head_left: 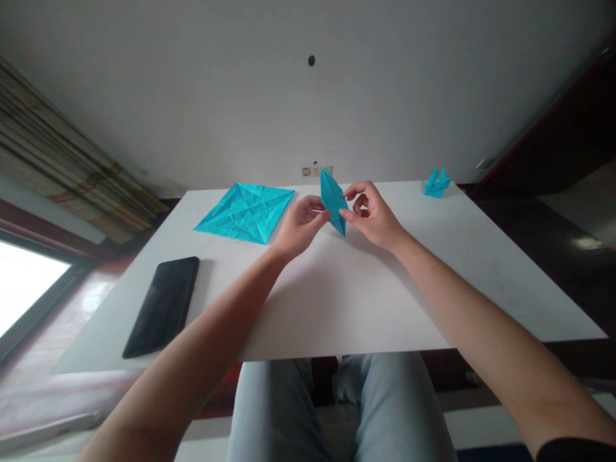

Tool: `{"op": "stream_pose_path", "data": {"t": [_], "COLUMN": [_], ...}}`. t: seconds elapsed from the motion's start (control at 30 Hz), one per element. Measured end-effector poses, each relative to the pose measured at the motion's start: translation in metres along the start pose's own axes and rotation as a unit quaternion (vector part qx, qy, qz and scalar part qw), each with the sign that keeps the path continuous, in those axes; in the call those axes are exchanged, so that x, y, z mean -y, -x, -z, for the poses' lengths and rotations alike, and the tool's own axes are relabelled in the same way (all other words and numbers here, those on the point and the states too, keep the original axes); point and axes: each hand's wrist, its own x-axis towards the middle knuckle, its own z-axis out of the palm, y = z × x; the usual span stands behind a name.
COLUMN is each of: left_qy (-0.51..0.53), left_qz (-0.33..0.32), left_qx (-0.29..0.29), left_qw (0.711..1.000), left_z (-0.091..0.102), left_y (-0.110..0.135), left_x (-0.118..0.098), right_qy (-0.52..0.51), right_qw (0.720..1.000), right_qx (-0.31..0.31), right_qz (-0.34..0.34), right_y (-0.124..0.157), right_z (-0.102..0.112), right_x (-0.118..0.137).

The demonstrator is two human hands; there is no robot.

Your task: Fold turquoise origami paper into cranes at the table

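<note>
Between my two hands, above the back half of the table, is a folded piece of blue origami paper (332, 192) in a narrow diamond shape with points at top and bottom. My left hand (302, 224) pinches its left edge, thumb in front. My right hand (373, 215) pinches the right edge with thumb and index finger, the other fingers curled. Left of my left hand lies a creased blue paper sheet (245, 213), spread flat. A finished blue paper crane (437, 183) stands at the back right of the table.
A dark phone or tablet (162, 308) lies near the left edge of the white table (346, 308). The wall (231, 96) with a row of sockets (316, 171) rises behind the table. My legs are under the front edge. A curtain (62, 135) hangs at the left.
</note>
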Motion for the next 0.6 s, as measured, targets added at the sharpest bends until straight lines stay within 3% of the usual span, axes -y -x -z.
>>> {"op": "stream_pose_path", "data": {"t": [0.17,0.4,0.6], "left_qy": [0.036,0.024,0.013], "left_qz": [-0.008,-0.015,-0.023], "left_qx": [-0.005,-0.015,-0.028], "left_qw": [0.999,0.999,0.999], "left_z": [0.0009,0.0005,-0.0002], "left_y": [-0.0010,0.0008,-0.0002], "left_x": [0.0019,-0.0007,-0.0021], "right_qy": [-0.007,-0.061,-0.087], "right_qw": [1.000,0.996,0.994], "right_qx": [0.014,0.020,0.048], "right_qz": [-0.012,-0.055,-0.052], "right_y": [0.0006,0.0006,-0.0009], "right_z": [0.0003,-0.0013,-0.0014], "right_x": [0.0014,-0.0006,0.0017]}}
